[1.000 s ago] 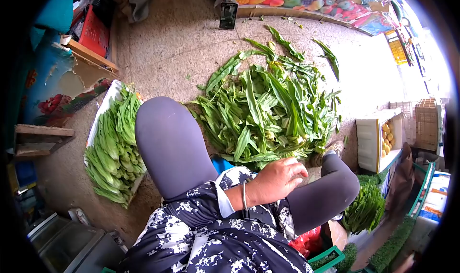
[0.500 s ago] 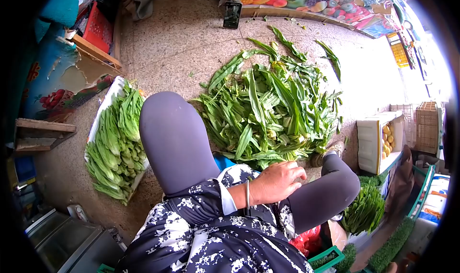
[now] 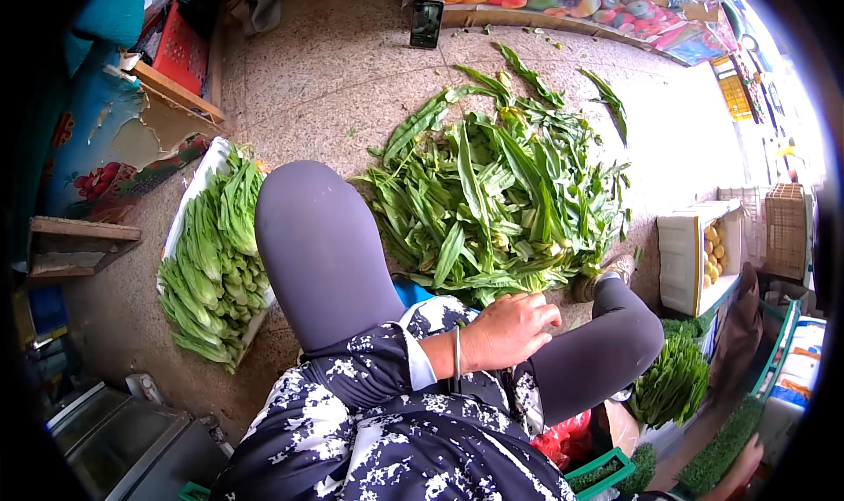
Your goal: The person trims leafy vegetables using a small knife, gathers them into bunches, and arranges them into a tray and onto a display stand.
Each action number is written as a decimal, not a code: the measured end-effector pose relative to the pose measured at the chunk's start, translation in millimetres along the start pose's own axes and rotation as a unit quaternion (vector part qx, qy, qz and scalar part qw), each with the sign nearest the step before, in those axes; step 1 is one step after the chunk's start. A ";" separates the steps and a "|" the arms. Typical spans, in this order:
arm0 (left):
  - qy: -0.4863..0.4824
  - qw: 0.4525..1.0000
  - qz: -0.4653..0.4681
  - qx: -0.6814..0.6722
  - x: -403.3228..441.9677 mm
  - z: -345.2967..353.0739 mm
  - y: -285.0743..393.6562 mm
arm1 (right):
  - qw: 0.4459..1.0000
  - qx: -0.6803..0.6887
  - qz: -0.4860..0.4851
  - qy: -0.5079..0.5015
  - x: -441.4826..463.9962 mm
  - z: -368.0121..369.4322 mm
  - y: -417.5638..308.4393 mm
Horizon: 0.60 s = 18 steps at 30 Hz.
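My left hand (image 3: 512, 332), a bracelet at its wrist, is over my lap beside my bent right knee. Its fingers are curled in, and the palm side is hidden, so I cannot make out what they hold, if anything. Just beyond it a big heap of long green leaves (image 3: 501, 193) lies on the floor. My right hand (image 3: 743, 470) is far out at the lower right edge, beside a strip of green artificial grass (image 3: 723, 448); its fingers are too unclear to read.
Left of my knee, trimmed leafy stalks (image 3: 215, 264) fill a white tray (image 3: 178, 213). A foam box (image 3: 681, 264) with yellowish round produce stands right, above more bundled greens (image 3: 670, 382). A phone (image 3: 426, 22) stands upright at the far side. Red plastic bags (image 3: 563, 439) lie by my right thigh.
My right hand has come further into view at the lower right, moving upward. My left hand stays nearly where it was. The leaf heap looks unchanged.
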State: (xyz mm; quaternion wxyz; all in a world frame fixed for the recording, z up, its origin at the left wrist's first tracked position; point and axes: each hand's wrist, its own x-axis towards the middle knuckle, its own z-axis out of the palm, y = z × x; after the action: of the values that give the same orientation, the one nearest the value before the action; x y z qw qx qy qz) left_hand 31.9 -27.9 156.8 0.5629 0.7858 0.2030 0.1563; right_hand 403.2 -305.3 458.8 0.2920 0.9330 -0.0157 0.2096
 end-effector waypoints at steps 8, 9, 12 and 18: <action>-0.020 0.998 0.006 0.064 -4.7 7.5 -5.4 | 0.785 0.464 -0.331 -0.242 -62.3 42.3 -165.8; -0.017 0.998 0.002 0.065 -6.0 6.6 -5.3 | 0.782 0.419 -0.367 -0.281 -74.1 48.9 -184.4; -0.015 0.996 -0.004 0.087 -7.7 4.2 -6.0 | 0.692 0.436 -0.446 -0.363 -126.1 71.2 -235.3; -0.015 0.995 -0.008 0.100 -5.9 7.9 -11.1 | 0.771 0.302 -0.496 -0.262 -162.7 33.7 -277.8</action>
State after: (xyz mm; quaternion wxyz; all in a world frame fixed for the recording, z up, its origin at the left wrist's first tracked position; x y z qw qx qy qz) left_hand 28.9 -34.2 143.6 0.4856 0.8389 0.2154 0.1188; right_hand 309.9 -108.8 219.2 0.0433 0.8701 0.4373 -0.2232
